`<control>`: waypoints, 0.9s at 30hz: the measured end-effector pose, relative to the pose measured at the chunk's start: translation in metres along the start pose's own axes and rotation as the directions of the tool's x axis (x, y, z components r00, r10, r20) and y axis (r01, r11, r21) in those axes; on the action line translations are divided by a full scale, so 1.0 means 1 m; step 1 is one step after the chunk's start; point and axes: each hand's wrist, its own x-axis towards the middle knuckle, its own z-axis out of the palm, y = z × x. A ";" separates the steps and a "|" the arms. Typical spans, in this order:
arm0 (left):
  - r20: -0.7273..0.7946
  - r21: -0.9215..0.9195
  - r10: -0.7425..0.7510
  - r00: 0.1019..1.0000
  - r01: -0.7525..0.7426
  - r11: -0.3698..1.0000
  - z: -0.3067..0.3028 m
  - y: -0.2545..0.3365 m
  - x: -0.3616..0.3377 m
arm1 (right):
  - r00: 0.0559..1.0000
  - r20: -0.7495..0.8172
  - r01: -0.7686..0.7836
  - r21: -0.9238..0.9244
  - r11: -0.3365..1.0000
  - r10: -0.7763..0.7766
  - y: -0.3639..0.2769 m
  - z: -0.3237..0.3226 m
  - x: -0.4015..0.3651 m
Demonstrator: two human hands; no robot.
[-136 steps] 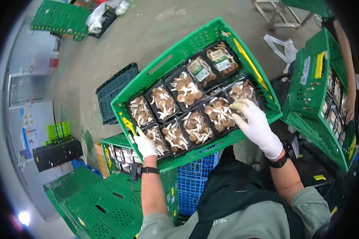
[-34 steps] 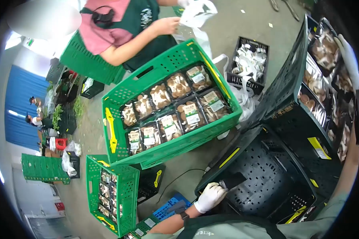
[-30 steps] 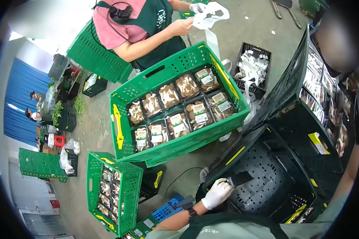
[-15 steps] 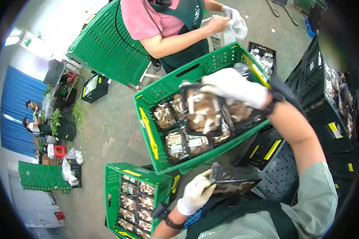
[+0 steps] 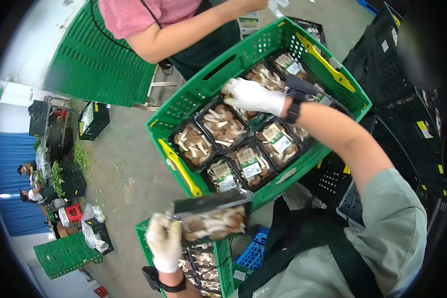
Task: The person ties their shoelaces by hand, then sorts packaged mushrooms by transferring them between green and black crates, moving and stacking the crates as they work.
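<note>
My left hand (image 5: pixel 165 243), in a white glove, grips one end of a black mushroom pack (image 5: pixel 213 223) with film over it. That pack is tilted on its side, brown mushrooms showing, in front of the near edge of a green crate (image 5: pixel 213 74). Inside this crate my right hand (image 5: pixel 256 96), also gloved, reaches over the packs with its fingers curled down at the edge of a mushroom pack (image 5: pixel 221 124). The fingertips are partly hidden. Around it lie several more packs, some with green and white labels (image 5: pixel 249 162).
Below left stands a second green crate (image 5: pixel 226 270) with mushroom packs. Dark stacked crates (image 5: pixel 382 64) rise on the right. A person in a pink shirt (image 5: pixel 134 17) stands beyond the crate, near a large green crate stack (image 5: pixel 104 54). A blue basket (image 5: pixel 253 251) sits near my body.
My right hand has lowered a mushroom pack into the crate among the others. My left hand has moved left with its pack, turning the mushroom side into view. The camera view has shifted.
</note>
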 end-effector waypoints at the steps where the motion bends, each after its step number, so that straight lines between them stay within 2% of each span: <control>1: -0.024 -0.019 -0.013 1.000 0.013 1.000 -0.005 0.002 0.011 | 0.959 0.222 -0.159 -0.081 0.984 0.173 0.001 -0.009 -0.017; 2: -0.049 -0.033 -0.025 0.998 0.023 0.999 -0.008 0.004 0.023 | 0.843 0.415 -0.288 -0.187 0.939 0.342 0.000 -0.013 -0.032; 3: -0.090 -0.074 0.015 0.996 -0.022 0.997 -0.006 0.002 0.037 | 0.787 0.555 -0.236 -0.134 0.962 0.270 0.001 0.002 -0.044; 4: -0.063 -0.057 0.025 0.998 -0.029 0.998 -0.008 0.000 0.048 | 0.717 0.672 -0.187 -0.073 0.980 0.187 0.001 0.019 -0.055; 6: 0.023 -0.166 0.038 0.999 -0.033 0.985 0.005 0.014 0.067 | 0.816 0.503 -0.396 0.131 0.909 0.283 -0.023 0.033 -0.067; 7: 0.046 -0.128 0.061 0.997 -0.055 0.990 0.017 0.020 0.076 | 0.837 0.444 -0.418 0.142 0.898 0.320 -0.027 0.040 -0.063; 8: 0.113 0.096 0.159 0.981 -0.171 0.981 0.017 0.007 0.086 | 0.853 0.383 -0.438 0.154 0.886 0.355 -0.027 0.051 -0.057; 10: 0.230 0.088 0.149 0.962 -0.173 0.981 0.035 0.022 0.095 | 0.879 0.235 -0.458 0.165 0.874 0.416 -0.025 0.072 -0.052; 11: 0.268 0.076 0.111 0.957 -0.136 0.988 0.043 0.022 0.099 | 0.852 0.322 -0.477 0.154 0.865 0.412 -0.019 0.070 -0.052; 12: 0.283 0.078 0.116 0.952 -0.143 0.987 0.048 0.026 0.102 | 0.848 0.317 -0.489 0.158 0.858 0.424 -0.012 0.066 -0.055; 14: 0.340 0.115 0.126 0.932 -0.174 0.978 0.054 0.034 0.106 | 0.781 0.497 -0.473 0.078 0.877 0.377 -0.020 0.030 -0.053; 15: 0.357 0.179 0.170 0.918 -0.246 0.952 0.053 0.030 0.109 | 0.805 0.431 -0.477 0.059 0.877 0.409 -0.020 0.027 -0.050; 16: 0.346 0.187 0.169 0.923 -0.245 0.951 0.052 0.031 0.110 | 0.836 0.384 -0.396 -0.072 0.915 0.392 -0.023 0.021 -0.039; 17: 0.353 0.146 0.145 0.924 -0.207 0.967 0.051 0.031 0.110 | 0.934 0.208 -0.296 -0.010 0.955 0.291 -0.027 0.024 -0.031; 18: 0.363 0.105 0.118 0.924 -0.167 0.980 0.051 0.033 0.110 | 0.983 0.020 -0.184 0.038 0.982 0.184 -0.033 0.029 -0.022; 19: 0.343 0.073 0.038 0.939 -0.067 0.995 0.053 0.053 0.103 | 0.999 -0.034 -0.042 0.014 0.999 0.043 -0.041 0.037 -0.009; 20: 0.333 0.082 0.031 0.943 -0.061 0.995 0.046 0.049 0.100 | 0.991 -0.085 0.098 -0.016 0.995 -0.099 -0.051 0.048 0.006; 22: 0.292 0.286 0.222 0.930 -0.306 0.908 0.030 0.034 0.087 | 0.980 -0.068 0.182 -0.060 0.982 -0.186 -0.067 0.076 0.033; 23: 0.238 0.216 0.218 0.947 -0.270 0.938 0.021 0.034 0.078 | 0.983 -0.048 0.170 -0.092 0.981 -0.175 -0.071 0.095 0.046; 24: 0.085 0.028 0.075 0.994 -0.078 0.997 0.017 0.031 0.064 | 0.986 -0.025 0.158 -0.126 0.979 -0.162 -0.070 0.113 0.057; 25: -0.011 -0.041 0.079 0.997 -0.079 0.996 0.010 0.026 0.054 | 0.989 0.072 0.139 -0.123 0.983 -0.131 -0.068 0.124 0.064; 26: -0.106 -0.110 0.072 0.992 -0.084 0.990 0.001 0.021 0.044 | 0.974 0.121 0.211 -0.147 0.966 -0.194 -0.061 0.133 0.072; 27: -0.139 -0.076 0.085 0.987 -0.096 0.993 -0.011 0.017 0.036 | 0.970 0.188 0.174 -0.105 0.979 -0.153 -0.059 0.143 0.077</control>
